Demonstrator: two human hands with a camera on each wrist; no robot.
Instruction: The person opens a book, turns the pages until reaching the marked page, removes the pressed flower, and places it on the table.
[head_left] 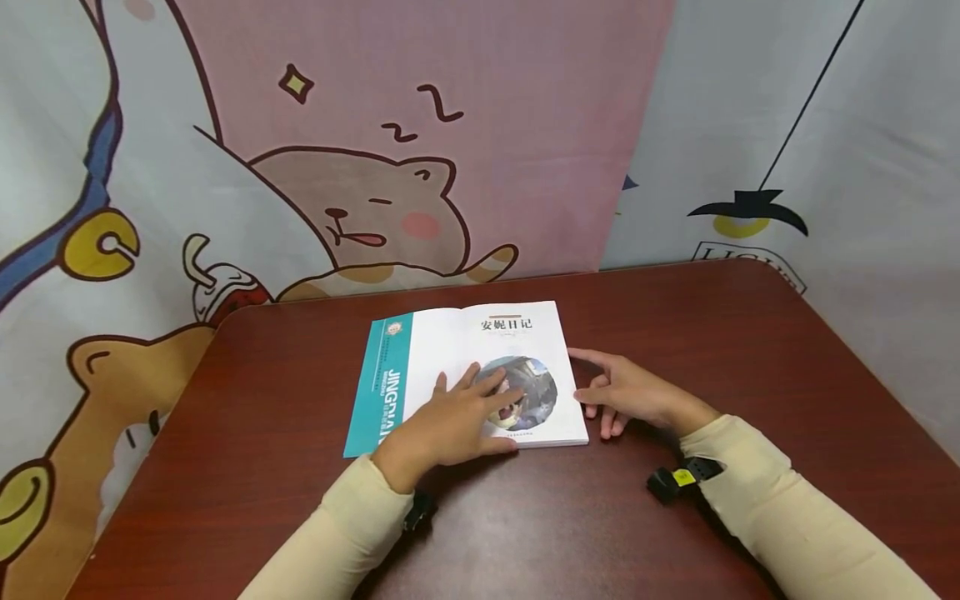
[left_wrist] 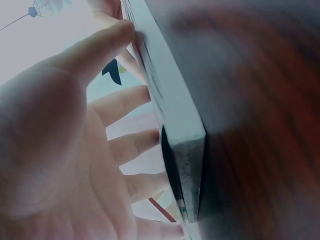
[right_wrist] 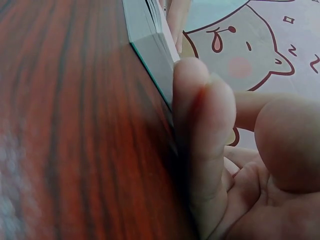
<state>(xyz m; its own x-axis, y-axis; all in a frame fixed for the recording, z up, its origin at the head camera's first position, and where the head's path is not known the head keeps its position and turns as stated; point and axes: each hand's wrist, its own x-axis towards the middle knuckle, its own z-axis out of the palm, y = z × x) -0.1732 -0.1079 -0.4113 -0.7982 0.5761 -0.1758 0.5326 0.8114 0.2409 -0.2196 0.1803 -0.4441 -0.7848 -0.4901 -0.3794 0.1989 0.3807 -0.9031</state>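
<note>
A paperback book [head_left: 442, 350] lies on the table, its white front cover bearing a round picture and a teal flap folded out at the left. My left hand [head_left: 457, 421] rests on the cover with fingers spread, partly over the picture, the thumb along the near edge. In the left wrist view, the fingers of the left hand [left_wrist: 95, 145] lie across the top of the book [left_wrist: 172, 95]. My right hand [head_left: 626, 392] is at the book's right edge, index finger stretched out, thumb tip at the edge and the other fingers loosely bent below. Close up, its bent fingers [right_wrist: 207, 115] hide part of that edge.
The dark reddish wooden table [head_left: 750, 350] reaches back to a cartoon-printed cloth [head_left: 555, 125]. Each wrist wears a black strapped device, the right one [head_left: 678, 479] with a yellow label. Cream sleeves [head_left: 810, 517] cover both forearms.
</note>
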